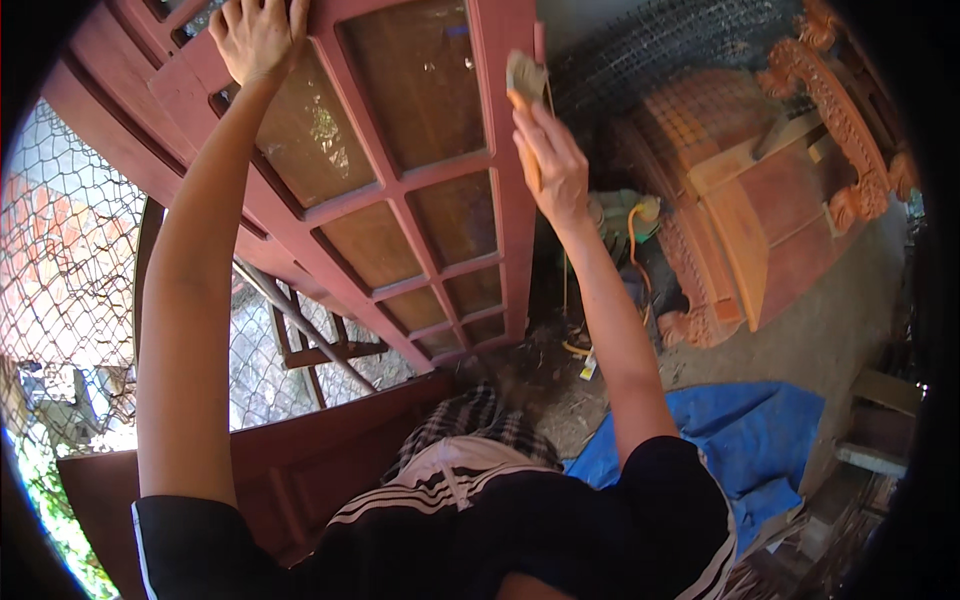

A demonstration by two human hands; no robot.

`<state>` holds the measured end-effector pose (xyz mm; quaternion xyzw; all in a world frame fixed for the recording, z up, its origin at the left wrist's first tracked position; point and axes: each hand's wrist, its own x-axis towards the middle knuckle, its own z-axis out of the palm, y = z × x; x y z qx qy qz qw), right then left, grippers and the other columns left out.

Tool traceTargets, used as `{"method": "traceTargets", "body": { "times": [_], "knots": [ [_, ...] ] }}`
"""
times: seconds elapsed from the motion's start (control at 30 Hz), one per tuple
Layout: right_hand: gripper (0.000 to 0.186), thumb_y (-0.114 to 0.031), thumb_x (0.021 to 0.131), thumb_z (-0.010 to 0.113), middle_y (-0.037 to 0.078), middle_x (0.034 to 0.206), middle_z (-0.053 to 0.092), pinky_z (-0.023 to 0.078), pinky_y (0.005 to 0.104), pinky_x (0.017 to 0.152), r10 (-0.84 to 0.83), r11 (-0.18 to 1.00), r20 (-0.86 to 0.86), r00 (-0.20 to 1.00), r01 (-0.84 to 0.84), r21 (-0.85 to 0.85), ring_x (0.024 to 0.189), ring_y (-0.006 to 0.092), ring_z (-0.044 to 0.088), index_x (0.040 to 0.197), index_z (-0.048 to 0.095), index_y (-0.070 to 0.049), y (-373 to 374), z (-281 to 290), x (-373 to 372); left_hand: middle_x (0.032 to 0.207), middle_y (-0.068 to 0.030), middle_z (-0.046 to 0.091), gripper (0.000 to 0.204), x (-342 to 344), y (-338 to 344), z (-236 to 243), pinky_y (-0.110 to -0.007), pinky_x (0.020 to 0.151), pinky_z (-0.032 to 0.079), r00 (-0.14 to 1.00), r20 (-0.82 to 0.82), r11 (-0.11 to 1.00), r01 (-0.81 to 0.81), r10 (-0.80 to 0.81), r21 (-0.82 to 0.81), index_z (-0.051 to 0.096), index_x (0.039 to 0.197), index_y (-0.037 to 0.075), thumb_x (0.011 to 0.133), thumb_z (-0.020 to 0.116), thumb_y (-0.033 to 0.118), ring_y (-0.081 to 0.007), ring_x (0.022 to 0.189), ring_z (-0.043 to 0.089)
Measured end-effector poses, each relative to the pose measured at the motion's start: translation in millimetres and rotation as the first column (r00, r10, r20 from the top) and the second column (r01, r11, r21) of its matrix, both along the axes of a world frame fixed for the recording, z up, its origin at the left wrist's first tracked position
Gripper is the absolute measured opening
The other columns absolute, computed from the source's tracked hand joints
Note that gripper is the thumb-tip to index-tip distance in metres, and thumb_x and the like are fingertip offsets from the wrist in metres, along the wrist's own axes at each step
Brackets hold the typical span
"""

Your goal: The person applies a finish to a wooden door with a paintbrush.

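My right hand (556,165), raised beside the door's right edge, is closed around the wooden handle of a paintbrush (527,80). The brush has pale bristles that point up and blur slightly with motion. A reddish-pink panelled door (392,190) leans in front of me, with several glass panes (415,85) set in its frame. High on its left part, my left hand (258,40) grips the frame, its fingers partly cut off by the picture's upper edge. The brush is close to the right stile; whether it touches the wood I cannot tell.
Wire mesh fencing (70,250) stands at the left. Carved wooden furniture (745,210) lies at the right, near a greenish machine with a yellow cord (640,215). A blue tarp (740,430) covers some ground behind my right elbow. A dark red panel (300,470) stands low at the left.
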<state>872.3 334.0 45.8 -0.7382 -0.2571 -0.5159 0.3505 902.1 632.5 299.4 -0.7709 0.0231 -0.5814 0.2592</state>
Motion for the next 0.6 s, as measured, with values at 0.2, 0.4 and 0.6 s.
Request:
{"method": "traceTargets", "body": {
  "times": [0.2,0.4,0.6],
  "knots": [
    [0.038,-0.004,0.087,0.067,0.019,0.114,0.066,0.056,0.0418,0.087,0.104,0.984,-0.647,0.755,-0.174,-0.045,0.103,0.0363,0.067,0.124,0.065,-0.011,4,-202,-93,0.117,-0.012,0.056,0.036,6,11,-18,-0.049,0.102,0.035,0.998,0.034,0.996,0.048,-0.05,0.071,0.058,0.126,0.013,0.099,0.052,0.036,-0.0334,0.111,0.051],
    [0.024,-0.012,0.096,0.063,0.013,0.099,0.069,0.057,0.0346,0.083,0.477,0.699,-0.374,0.795,-0.086,0.71,0.094,0.0247,0.07,0.117,0.063,0.0,13,-157,-56,0.122,-0.0126,0.056,0.039,13,21,-30,-0.049,0.103,0.034,0.992,0.124,0.984,-0.03,0.008,0.173,0.056,0.13,0.012,0.1,0.049,0.037,-0.0339,0.114,0.05],
    [0.029,-0.018,0.097,0.065,0.015,0.116,0.063,0.059,0.0355,0.093,0.803,-0.279,0.124,0.582,0.184,0.942,0.105,0.0257,0.066,0.117,0.062,0.002,12,-149,-31,0.125,-0.0093,0.057,0.043,31,33,-34,-0.048,0.105,0.033,0.994,0.11,0.99,-0.009,-0.007,0.143,0.055,0.133,0.019,0.099,0.046,0.045,-0.0323,0.117,0.05]
  ]
}}
